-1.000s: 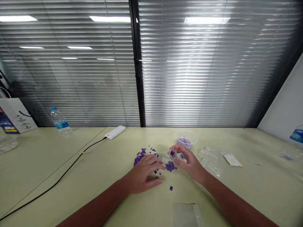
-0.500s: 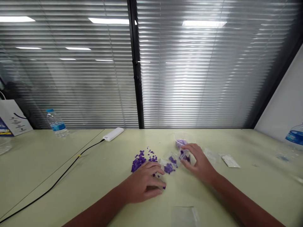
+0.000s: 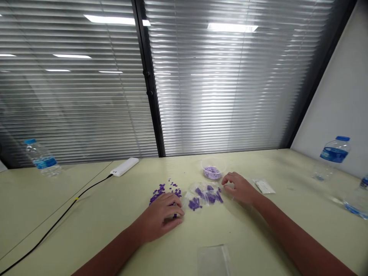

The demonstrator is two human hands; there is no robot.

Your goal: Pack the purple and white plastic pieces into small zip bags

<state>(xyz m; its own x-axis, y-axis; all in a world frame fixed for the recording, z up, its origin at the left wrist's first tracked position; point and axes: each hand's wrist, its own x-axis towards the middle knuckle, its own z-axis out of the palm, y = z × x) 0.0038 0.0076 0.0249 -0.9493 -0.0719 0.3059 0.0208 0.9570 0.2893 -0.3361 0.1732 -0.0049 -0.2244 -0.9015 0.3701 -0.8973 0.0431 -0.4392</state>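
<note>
My left hand (image 3: 162,217) rests at the near edge of a loose pile of small purple square pieces (image 3: 156,193), its fingers bent and apart from the thumb. One purple piece shows in the gap under its fingers. My right hand (image 3: 239,188) is open just right of several small clear plastic bags, thumb and forefinger apart with nothing seen between them. Purple pieces fill the near bag (image 3: 195,204) and the bag beside it (image 3: 212,194). Behind them stands a round clear tub (image 3: 212,172) of pale purple pieces.
An empty-looking clear zip bag (image 3: 213,260) lies at the near edge. A white packet (image 3: 263,186) is right of my right hand. Farther off are a white power bank (image 3: 125,167) with a black cable (image 3: 64,214), a left water bottle (image 3: 43,159) and a right water bottle (image 3: 333,155).
My right hand has let go of a small bag of purple pieces, which now lies among the other bags. The view has turned a little to the right. My left hand stays by the pile.
</note>
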